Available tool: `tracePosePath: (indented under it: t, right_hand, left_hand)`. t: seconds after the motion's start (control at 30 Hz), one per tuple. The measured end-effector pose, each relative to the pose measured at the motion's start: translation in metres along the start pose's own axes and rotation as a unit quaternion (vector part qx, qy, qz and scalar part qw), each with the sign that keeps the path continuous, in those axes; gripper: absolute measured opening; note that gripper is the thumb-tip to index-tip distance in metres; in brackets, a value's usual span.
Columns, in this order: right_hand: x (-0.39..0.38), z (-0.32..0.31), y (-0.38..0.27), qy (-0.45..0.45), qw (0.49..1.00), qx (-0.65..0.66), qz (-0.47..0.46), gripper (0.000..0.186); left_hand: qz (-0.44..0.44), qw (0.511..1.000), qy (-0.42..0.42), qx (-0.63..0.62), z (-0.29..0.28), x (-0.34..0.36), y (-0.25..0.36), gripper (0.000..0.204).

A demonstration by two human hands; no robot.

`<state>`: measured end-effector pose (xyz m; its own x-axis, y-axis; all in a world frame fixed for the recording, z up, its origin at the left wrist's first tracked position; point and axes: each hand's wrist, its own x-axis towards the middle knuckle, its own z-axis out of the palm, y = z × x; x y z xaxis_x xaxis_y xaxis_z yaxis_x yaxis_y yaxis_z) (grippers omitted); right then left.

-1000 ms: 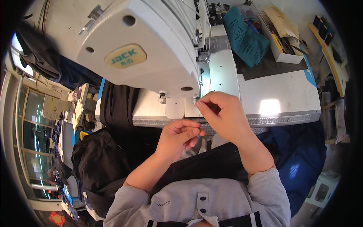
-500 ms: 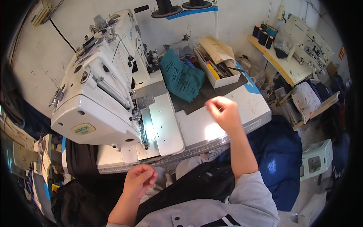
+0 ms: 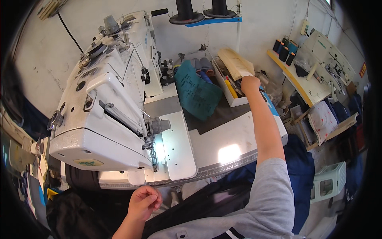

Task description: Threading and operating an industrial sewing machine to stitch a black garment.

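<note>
My right hand [image 3: 250, 84] reaches out to the right end of a white box [image 3: 238, 101] on the sewing table. Its fingers look curled down at the box, and what they grip, if anything, is hidden. Inside the box lie a yellow-handled tool [image 3: 230, 88] and other tools, with folded tan paper [image 3: 235, 63] on top. In front of the table edge, my left hand [image 3: 145, 201] is closed, thumb against curled fingers; I cannot make out anything in it. It is just below the needle area [image 3: 154, 161] of a white sewing machine [image 3: 103, 119], whose lamp lights the plate.
A teal cloth piece [image 3: 195, 91] lies beside the box, near thread spools [image 3: 206, 65]. Black cloth [image 3: 199, 205] covers my lap, and dark blue cloth [image 3: 300, 175] hangs at the right. Beyond it stands a pale green stool [image 3: 329, 182]. Black thread cones [image 3: 184, 11] stand above.
My right hand has gone from above the table's front part to the box at the far right, the arm now stretched out. My left hand stays low, still closed. The view has shifted slightly.
</note>
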<state>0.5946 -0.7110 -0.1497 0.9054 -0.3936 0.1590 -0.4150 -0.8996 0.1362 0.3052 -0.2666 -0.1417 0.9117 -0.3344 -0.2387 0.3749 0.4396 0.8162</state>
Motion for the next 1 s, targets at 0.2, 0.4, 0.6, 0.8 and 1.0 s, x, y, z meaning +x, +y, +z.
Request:
tracePosePath:
  t: [0.2,0.4,0.6,0.8,1.0]
  right_hand:
    - [0.003,-0.027,0.026,0.027,0.997,0.069,0.032,0.036]
    - [-0.01,-0.012,0.048,-0.022,1.0,0.005,-0.02,0.02]
    - [-0.086,-0.056,0.076,0.129,0.987,0.082,-0.041,0.015]
    - [-0.277,-0.079,0.043,-0.085,0.679,0.697,-0.214,0.024]
    - [-0.323,-0.096,-0.038,-0.449,0.552,0.634,-0.303,0.013]
  left_hand:
    - [-0.003,1.0,-0.008,-0.003,-0.001,0.003,-0.003,0.006]
    - [0.002,1.0,-0.024,0.005,-0.004,-0.003,-0.004,0.008]
    - [-0.014,0.998,-0.043,-0.031,-0.001,0.001,-0.005,0.016]
    - [-0.057,0.995,-0.028,-0.073,0.011,0.0,0.0,0.012]
    - [-0.053,0.993,-0.05,-0.09,0.008,-0.01,0.003,0.011]
